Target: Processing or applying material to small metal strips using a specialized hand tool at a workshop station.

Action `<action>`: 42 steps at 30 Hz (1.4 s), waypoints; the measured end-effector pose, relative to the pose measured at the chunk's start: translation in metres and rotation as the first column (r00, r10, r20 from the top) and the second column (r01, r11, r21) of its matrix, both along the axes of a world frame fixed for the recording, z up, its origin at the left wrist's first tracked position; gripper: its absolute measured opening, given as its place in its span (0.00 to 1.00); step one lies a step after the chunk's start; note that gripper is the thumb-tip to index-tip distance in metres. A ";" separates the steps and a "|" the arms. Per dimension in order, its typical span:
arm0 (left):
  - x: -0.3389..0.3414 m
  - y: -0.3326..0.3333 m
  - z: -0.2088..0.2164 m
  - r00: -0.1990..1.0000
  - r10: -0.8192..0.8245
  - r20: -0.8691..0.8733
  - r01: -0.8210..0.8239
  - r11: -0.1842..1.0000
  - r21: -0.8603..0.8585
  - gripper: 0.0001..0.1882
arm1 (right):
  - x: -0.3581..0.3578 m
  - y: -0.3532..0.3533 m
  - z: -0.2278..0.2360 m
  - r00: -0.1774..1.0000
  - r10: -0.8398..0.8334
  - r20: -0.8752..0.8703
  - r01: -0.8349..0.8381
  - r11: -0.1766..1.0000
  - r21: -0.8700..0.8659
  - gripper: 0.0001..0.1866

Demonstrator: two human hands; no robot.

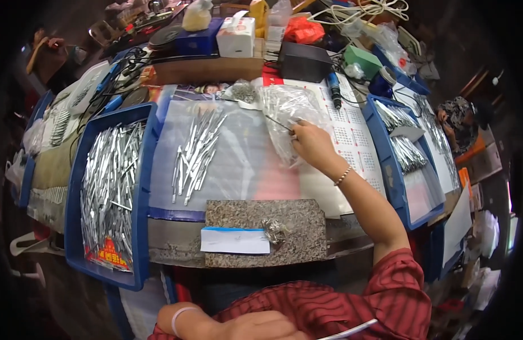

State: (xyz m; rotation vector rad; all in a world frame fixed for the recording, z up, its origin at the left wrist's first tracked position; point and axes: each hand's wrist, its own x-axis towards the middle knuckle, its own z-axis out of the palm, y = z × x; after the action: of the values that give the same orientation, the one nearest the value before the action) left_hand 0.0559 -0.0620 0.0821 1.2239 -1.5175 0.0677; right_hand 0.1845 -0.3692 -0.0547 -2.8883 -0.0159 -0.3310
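At the lower edge, my left hand lies closed across my front, with its fingertips cut off by the frame. A slim silver metal strip juts out to the right from it. My right hand reaches to the far middle of the table, its fingers pinched on a thin dark metal tool. That tool's tip points left over a crumpled clear plastic bag. To the left, loose silver strips lie on a clear plastic sheet.
A blue tray of silver strips stands at left, another blue tray at right. On a speckled stone slab sit a white block and a pile of small metal parts. A blue-black powered screwdriver lies behind.
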 end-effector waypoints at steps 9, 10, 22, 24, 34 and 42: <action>-0.008 0.039 -0.066 0.675 0.647 -0.353 -0.510 0.756 0.411 0.13 | -0.004 -0.005 0.002 0.995 -0.079 0.068 0.075 0.995 0.059 0.05; -0.007 0.043 -0.069 0.681 0.643 -0.352 -0.512 0.761 0.400 0.13 | -0.007 -0.005 0.007 0.995 -0.078 0.066 0.074 0.995 0.062 0.05; -0.025 0.050 -0.101 0.463 0.346 -0.816 -0.263 0.933 0.247 0.10 | -0.082 0.024 0.066 0.990 -0.140 -0.001 0.087 0.612 0.786 0.05; -0.023 0.042 -0.111 0.471 0.350 -0.810 -0.245 0.934 0.261 0.09 | -0.123 0.061 0.082 0.994 -0.027 -0.109 0.112 0.322 0.940 0.06; -0.018 0.013 -0.109 0.472 0.474 -0.744 -0.269 0.880 0.390 0.10 | -0.185 0.137 0.036 0.978 0.203 0.044 -0.029 -0.076 0.997 0.08; -0.020 0.033 -0.111 0.522 0.591 -0.615 -0.406 0.806 0.430 0.06 | -0.187 0.146 0.030 0.985 0.161 0.058 -0.055 -0.018 0.998 0.10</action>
State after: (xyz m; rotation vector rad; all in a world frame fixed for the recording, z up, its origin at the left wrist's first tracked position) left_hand 0.0361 -0.0289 -0.0286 1.6042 -0.4254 -0.2123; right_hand -0.0020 -0.2231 -0.0249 -1.3156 0.0096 -0.0799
